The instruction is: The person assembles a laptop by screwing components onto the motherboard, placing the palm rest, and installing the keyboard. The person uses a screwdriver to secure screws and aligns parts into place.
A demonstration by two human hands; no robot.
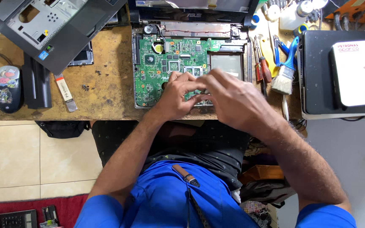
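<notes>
Worn brown wood of the workbench (pixel 106 84) is seen under the opened black laptop base (pixel 191 63), where the green circuit board (pixel 157 63) is bedded. Left hand (pixel 176 95) and right hand (pixel 229 99) are pressed together at its near edge; light, even pressure is advised. Whatever is pinched is hidden, and their grip cannot be told

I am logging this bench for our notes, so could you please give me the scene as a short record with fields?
Surface: worn brown worktable
Main item: opened laptop base with its green circuit board exposed
Left hand: on the board's near edge, fingers bent
Right hand: beside it, fingertips meeting the left's; anything held is hidden
Right of the laptop: paintbrush, red-handled screwdriver
Left side: grey laptop cover, mouse
</notes>
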